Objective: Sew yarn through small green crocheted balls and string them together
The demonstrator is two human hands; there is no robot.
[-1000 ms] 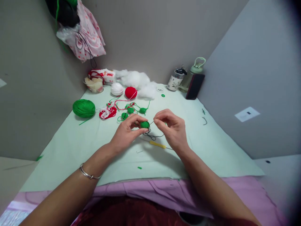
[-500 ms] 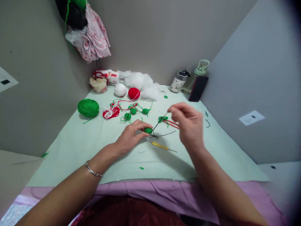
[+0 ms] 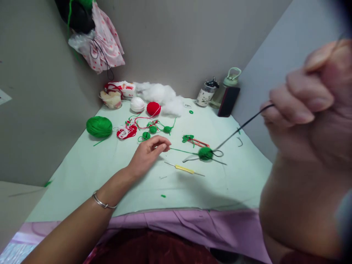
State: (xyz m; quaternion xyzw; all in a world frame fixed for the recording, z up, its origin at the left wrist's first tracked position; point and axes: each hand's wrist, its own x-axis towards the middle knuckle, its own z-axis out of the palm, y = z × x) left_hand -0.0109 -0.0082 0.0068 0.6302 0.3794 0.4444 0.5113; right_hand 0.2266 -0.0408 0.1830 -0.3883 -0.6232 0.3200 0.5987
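Observation:
My right hand (image 3: 310, 106) is raised close to the camera at the right, its fingers pinched on a black thread (image 3: 242, 126). The thread runs down to a small green crocheted ball (image 3: 205, 153), which hangs or drags just above the pale green cloth (image 3: 82, 172). My left hand (image 3: 148, 152) rests on the cloth left of the ball, fingers loosely curled, pinching the end of a green yarn tail (image 3: 181, 150) that leads to the ball. A yellow-handled crochet hook (image 3: 184, 169) lies just in front of them.
A green yarn ball (image 3: 99, 126), red and white yarn balls, several small green crocheted pieces, white stuffing (image 3: 161, 93), red-handled scissors (image 3: 196, 142), a jar, a bottle and a dark phone (image 3: 228, 102) lie toward the back. A bag hangs on the wall.
My right hand has pulled the black thread up and far to the right, toward the camera. The green ball has left my left fingers and slid right along the cloth.

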